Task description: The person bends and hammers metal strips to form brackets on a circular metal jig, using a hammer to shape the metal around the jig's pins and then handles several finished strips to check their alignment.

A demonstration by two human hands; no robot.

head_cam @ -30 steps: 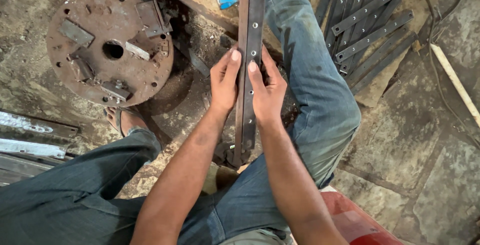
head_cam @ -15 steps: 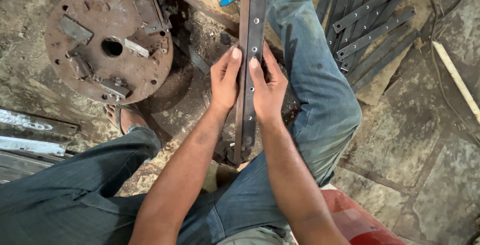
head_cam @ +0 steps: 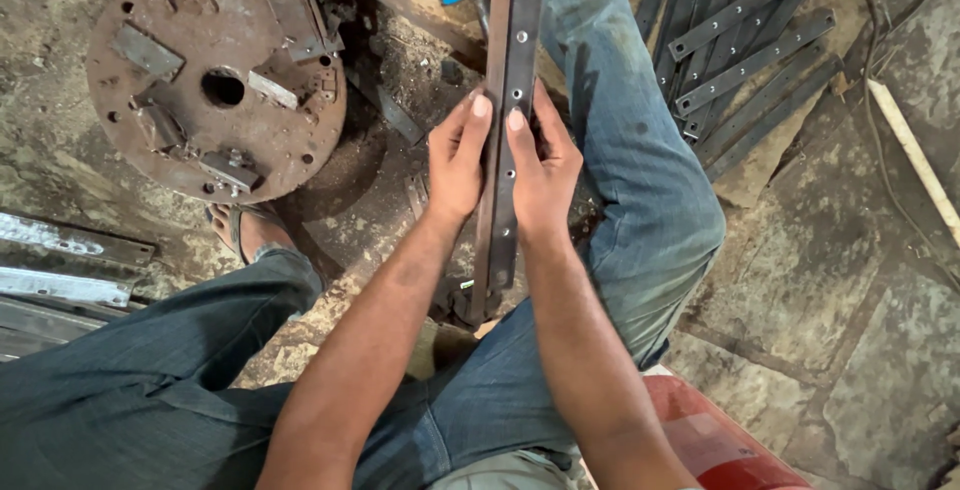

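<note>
Hands barely shifted vs a sec ago: left hand (head_cam: 458, 155) & right hand (head_cam: 540, 155) still pinch the long punched steel strip (head_cam: 508, 130) between them, upright over the lap, rusty disc (head_cam: 215, 80) nearby; strip pile (head_cam: 750, 50) at right untouched.

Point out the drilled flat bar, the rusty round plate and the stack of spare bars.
drilled flat bar (head_cam: 510, 140), head view, on its face between the two hands.
rusty round plate (head_cam: 190, 25), head view, on bare surface near its upper rim.
stack of spare bars (head_cam: 745, 65), head view, on the middle of one drilled bar.
</note>
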